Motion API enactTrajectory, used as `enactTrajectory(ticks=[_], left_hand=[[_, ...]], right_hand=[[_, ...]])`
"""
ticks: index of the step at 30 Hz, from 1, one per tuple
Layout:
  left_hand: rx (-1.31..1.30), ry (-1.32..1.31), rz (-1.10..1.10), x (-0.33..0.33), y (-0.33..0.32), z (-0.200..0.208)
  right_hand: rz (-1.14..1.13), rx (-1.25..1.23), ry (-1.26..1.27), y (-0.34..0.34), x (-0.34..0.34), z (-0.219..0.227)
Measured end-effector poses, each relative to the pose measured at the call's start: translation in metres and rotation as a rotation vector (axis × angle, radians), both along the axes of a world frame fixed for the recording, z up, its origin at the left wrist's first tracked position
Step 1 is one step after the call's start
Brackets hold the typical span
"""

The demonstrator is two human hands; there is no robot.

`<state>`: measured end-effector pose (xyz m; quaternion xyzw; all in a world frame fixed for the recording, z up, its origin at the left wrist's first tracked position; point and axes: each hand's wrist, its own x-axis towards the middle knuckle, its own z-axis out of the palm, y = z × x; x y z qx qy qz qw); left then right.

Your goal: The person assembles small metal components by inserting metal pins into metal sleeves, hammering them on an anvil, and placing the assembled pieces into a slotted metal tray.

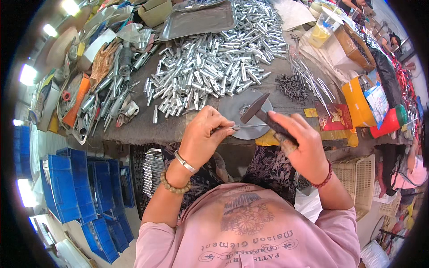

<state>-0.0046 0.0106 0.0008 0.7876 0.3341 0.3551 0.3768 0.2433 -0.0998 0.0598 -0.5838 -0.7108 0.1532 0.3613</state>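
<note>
My left hand [201, 136] is closed at the near edge of a round grey metal plate [228, 105]. Its thumb and forefinger pinch a small silver metal part [236, 127], mostly covered by the fingers. From that part a thin metal rod [255, 125] sticks out to the right, over the plate. In my right hand [306, 147] is a hammer [254, 108], gripped by its dark handle, the head above the plate. A few tiny pieces lie on the plate beside the hammer head; their kind is too small to tell.
Behind the plate spreads a big heap of silver metal tubes [210, 62], with a metal tray [199, 20] beyond. Small dark pins [292, 88] and thin rods [310, 76] lie right. Tools, including an orange-handled one [77, 100], crowd the left. Blue bins [65, 187] stand below left.
</note>
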Motion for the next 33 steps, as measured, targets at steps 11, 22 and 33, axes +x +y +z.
enactTrajectory(ticks=[11,22,33], left_hand=[[0.152,0.061,0.072,-0.001,-0.007,-0.001],[-0.528,-0.239,0.199,0.003,-0.065,-0.004],[-0.761,-0.451,0.248,-0.001,-0.073,-0.007]], right_hand=[[0.009,0.165,-0.493,0.006,-0.021,-0.016],[0.048,-0.698,0.583,-0.015,-0.041,-0.036],[0.076,-0.801,0.824,-0.024,-0.067,-0.048]])
